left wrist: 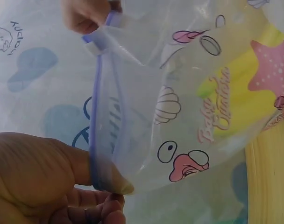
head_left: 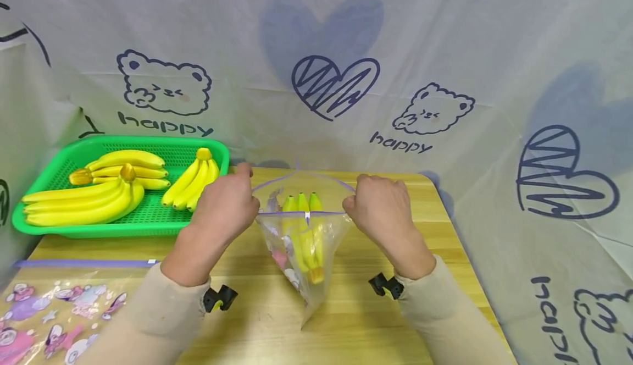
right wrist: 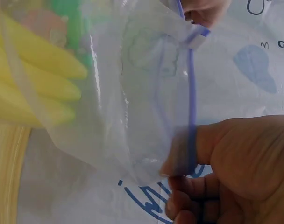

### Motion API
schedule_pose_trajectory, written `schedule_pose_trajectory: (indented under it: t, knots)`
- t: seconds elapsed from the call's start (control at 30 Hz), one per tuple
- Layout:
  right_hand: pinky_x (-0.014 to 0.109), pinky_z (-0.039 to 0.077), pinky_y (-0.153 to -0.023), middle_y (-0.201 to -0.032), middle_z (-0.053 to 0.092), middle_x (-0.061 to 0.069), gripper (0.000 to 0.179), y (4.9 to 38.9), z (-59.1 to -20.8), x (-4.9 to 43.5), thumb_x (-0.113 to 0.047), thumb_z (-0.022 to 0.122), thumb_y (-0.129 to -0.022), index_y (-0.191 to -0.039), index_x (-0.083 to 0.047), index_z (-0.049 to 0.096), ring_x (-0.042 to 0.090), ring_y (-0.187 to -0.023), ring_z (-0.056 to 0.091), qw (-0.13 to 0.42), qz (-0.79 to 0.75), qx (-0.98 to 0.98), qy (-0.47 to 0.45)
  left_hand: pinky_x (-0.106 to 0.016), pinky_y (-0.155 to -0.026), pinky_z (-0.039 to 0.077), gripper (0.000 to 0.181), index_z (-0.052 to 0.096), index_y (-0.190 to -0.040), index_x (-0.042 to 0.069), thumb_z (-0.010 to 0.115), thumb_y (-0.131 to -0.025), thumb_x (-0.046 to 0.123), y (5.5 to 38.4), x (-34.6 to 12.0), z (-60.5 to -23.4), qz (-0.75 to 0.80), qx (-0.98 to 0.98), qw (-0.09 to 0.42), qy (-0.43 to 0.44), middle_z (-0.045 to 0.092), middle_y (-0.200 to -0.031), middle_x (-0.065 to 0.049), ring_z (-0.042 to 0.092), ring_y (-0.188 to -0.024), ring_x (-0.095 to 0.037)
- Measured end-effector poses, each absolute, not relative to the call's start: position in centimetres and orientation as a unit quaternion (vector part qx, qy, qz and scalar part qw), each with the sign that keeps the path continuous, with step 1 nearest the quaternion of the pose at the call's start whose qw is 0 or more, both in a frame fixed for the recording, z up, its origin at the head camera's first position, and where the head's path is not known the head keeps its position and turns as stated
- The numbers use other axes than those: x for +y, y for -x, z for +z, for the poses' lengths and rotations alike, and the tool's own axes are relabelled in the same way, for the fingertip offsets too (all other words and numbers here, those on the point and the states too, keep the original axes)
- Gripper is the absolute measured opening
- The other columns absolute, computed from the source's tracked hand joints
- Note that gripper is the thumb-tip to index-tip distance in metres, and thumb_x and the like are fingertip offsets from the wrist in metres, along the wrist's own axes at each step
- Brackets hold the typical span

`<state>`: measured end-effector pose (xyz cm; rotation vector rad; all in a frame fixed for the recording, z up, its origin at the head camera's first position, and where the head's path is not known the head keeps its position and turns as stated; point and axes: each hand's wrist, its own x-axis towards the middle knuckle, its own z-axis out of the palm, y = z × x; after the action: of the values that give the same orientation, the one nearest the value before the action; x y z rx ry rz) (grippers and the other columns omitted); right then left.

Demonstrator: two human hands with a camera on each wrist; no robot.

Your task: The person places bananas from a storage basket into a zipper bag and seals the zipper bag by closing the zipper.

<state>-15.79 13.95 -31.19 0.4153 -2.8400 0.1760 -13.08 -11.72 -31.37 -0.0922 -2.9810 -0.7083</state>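
A clear zip bag (head_left: 334, 238) with cartoon prints hangs upright between both hands, its purple-edged mouth spread wide. Inside it lies a bunch of bananas (head_left: 309, 244), tips up and stem end down. My left hand (head_left: 225, 203) pinches the left corner of the mouth between thumb and fingers. At the opposite corner, my right hand (head_left: 383, 208) pinches the purple zip edge, thumb over the film in the right wrist view. A white slider (head_left: 307, 215) sits about midway along the near edge. The bag's bottom corner points down over the wooden table (head_left: 257, 337).
A green basket (head_left: 123, 228) at the back left holds several banana bunches, among them a large one (head_left: 89, 200). Another printed zip bag (head_left: 54, 310) lies flat at the front left, partly under my left sleeve. White printed cloth (head_left: 237, 29) hangs behind and at the sides.
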Motion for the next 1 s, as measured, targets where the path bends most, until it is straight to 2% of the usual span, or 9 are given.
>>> schedule_pose_trajectory:
  t: [0.2, 0.37, 0.5, 0.6, 0.73, 1.0]
  knots:
    - [0.042, 0.042, -0.063, -0.059, 0.045, 0.0, 0.02, 15.8, -31.1, 13.9, -0.009, 0.062, -0.081, -0.066, -0.013, 0.05, 0.023, -0.056, 0.047, 0.114, 0.087, -0.976, -0.163, -0.036, -0.049, 0.042, 0.047, 0.055, -0.138, -0.005, 0.061, -0.093, 0.008, 13.0, -11.3, -31.2, -0.249, -0.968, 0.016, 0.038, 0.063, -0.07, -0.013, 0.052, -0.054, -0.027]
    - [0.039, 0.042, -0.062, -0.059, 0.051, 0.0, 0.017, 15.6, -31.0, 13.2, -0.012, 0.063, -0.084, -0.069, -0.013, 0.055, 0.023, -0.055, 0.049, 0.122, 0.128, -0.969, -0.175, -0.036, -0.052, 0.044, 0.039, 0.059, -0.133, -0.004, 0.057, -0.095, 0.006, 13.1, -10.7, -31.5, -0.267, -0.961, 0.063, 0.039, 0.067, -0.08, -0.014, 0.053, -0.058, -0.026]
    - [0.035, 0.039, -0.056, -0.059, 0.051, 0.0, 0.017, 15.5, -31.0, 12.7, -0.013, 0.063, -0.084, -0.069, -0.013, 0.056, 0.023, -0.054, 0.049, 0.107, 0.146, -0.969, -0.169, -0.041, -0.064, 0.051, 0.034, 0.062, -0.128, -0.003, 0.053, -0.095, 0.004, 13.4, -10.9, -31.7, -0.274, -0.956, 0.097, 0.04, 0.07, -0.094, -0.015, 0.059, -0.073, -0.03]
    - [0.034, 0.039, -0.055, -0.061, 0.051, 0.0, 0.016, 15.4, -30.9, 12.4, -0.014, 0.063, -0.085, -0.071, -0.014, 0.057, 0.022, -0.056, 0.05, 0.086, 0.163, -0.97, -0.157, -0.044, -0.071, 0.054, 0.033, 0.063, -0.127, -0.002, 0.054, -0.097, 0.008, 13.5, -11.0, -31.7, -0.28, -0.954, 0.096, 0.04, 0.069, -0.1, -0.015, 0.062, -0.082, -0.031]
    - [0.034, 0.039, -0.054, -0.063, 0.052, 0.001, 0.015, 15.3, -30.9, 12.1, -0.016, 0.062, -0.086, -0.073, -0.013, 0.057, 0.022, -0.058, 0.051, 0.07, 0.182, -0.97, -0.145, -0.045, -0.073, 0.054, 0.032, 0.064, -0.127, 0.0, 0.056, -0.099, 0.013, 13.5, -11.1, -31.6, -0.288, -0.953, 0.087, 0.04, 0.068, -0.102, -0.014, 0.063, -0.085, -0.031]
    - [0.034, 0.039, -0.053, -0.061, 0.051, 0.0, 0.017, 15.2, -31.1, 11.9, -0.015, 0.061, -0.087, -0.07, -0.014, 0.056, 0.021, -0.055, 0.05, 0.086, 0.188, -0.967, -0.148, -0.046, -0.076, 0.054, 0.031, 0.065, -0.127, 0.002, 0.058, -0.099, 0.015, 13.2, -11.4, -31.0, -0.285, -0.955, 0.066, 0.039, 0.069, -0.106, -0.014, 0.064, -0.091, -0.031]
